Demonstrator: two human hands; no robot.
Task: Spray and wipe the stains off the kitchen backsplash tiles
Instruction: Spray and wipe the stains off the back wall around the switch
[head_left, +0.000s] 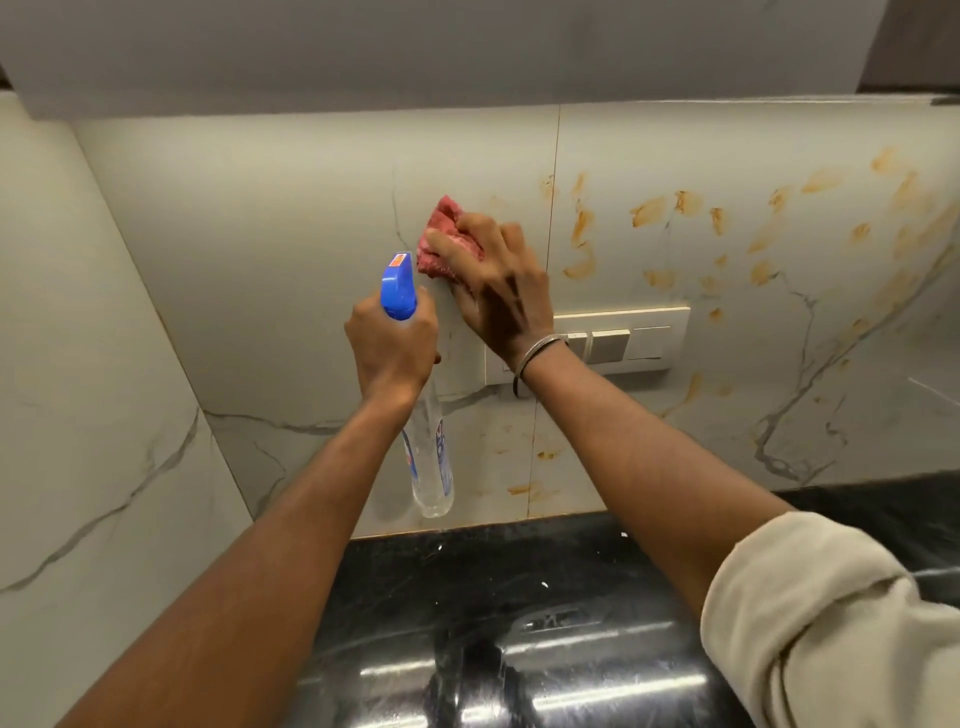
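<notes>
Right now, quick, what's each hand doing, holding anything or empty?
Left hand: closed around the neck of the spray bottle.
Right hand: fingers spread, pressing the red cloth flat against the backsplash tile.

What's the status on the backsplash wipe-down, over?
Left hand grips spray bottle. Right hand presses pink cloth on tile. Orange stains remain to the right. Switch plate just below.
</notes>
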